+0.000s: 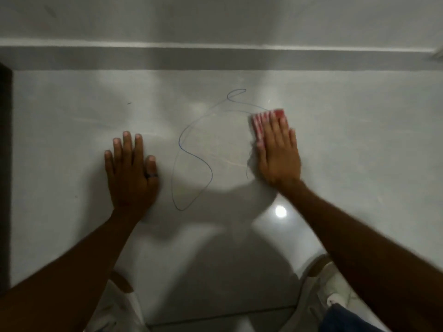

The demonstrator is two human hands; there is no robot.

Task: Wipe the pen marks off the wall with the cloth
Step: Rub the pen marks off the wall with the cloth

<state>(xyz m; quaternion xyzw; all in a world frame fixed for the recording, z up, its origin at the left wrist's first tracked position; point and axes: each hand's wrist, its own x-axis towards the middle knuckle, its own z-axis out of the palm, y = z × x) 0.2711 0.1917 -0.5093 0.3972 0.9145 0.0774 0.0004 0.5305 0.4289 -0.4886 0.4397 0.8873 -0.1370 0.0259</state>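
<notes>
A blue pen scribble [195, 159] loops across the glossy grey wall [359, 140] in the middle of the view, from a small loop at the top to a long loop at the bottom. My right hand [279, 152] lies flat on a red-and-white checked cloth [260, 123] and presses it to the wall at the scribble's upper right end. Only the cloth's top and left edge show past my fingers. My left hand [131, 171] rests flat on the wall left of the scribble, fingers spread, a dark ring on the thumb.
A darker grey band [215, 59] runs across the wall above the marks. A dark edge [5, 164] stands at the far left. A bright light reflection [280, 211] shines under my right wrist. A tiled floor and my legs show at the bottom.
</notes>
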